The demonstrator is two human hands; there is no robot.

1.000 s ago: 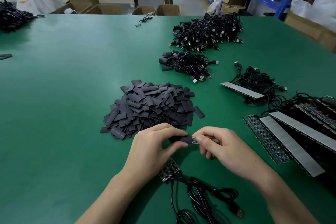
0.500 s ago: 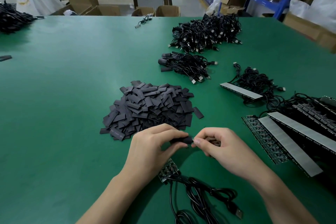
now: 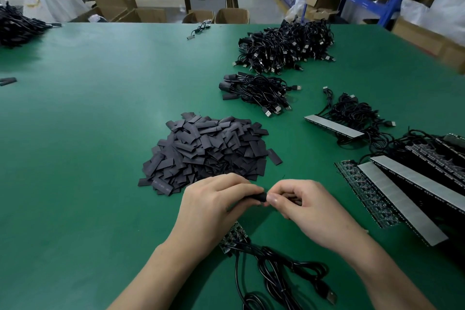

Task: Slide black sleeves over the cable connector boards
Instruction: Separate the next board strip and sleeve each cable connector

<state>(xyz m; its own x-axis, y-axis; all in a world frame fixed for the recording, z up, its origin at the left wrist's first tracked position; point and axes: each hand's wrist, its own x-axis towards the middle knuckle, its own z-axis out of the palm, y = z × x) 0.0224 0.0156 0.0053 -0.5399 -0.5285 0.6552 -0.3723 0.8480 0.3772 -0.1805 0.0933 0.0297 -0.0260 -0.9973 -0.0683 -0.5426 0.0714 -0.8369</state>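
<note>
One heap of black sleeves (image 3: pixel 208 151) sits mid-frame on the bench (image 3: pixel 100 108), with two loose cable piles (image 3: pixel 284 45) upper right, one more upper left, and two hands, left hand (image 3: pixel 214 209) and right hand (image 3: pixel 309 209), lower centre.

- I see bright, even light from overhead; the green table (image 3: pixel 75 158) carries a pale sheen left of centre.
- Shadows are soft, darkest on the table near the bottom edge.
- Wide-angle bowing bends the table's far edge; cardboard boxes (image 3: pixel 427 40) at right smear.

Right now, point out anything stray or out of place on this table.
One black sleeve lies just off the sleeve pile, and a lone cable lies by itself far back. Nothing looks damaged.
</note>
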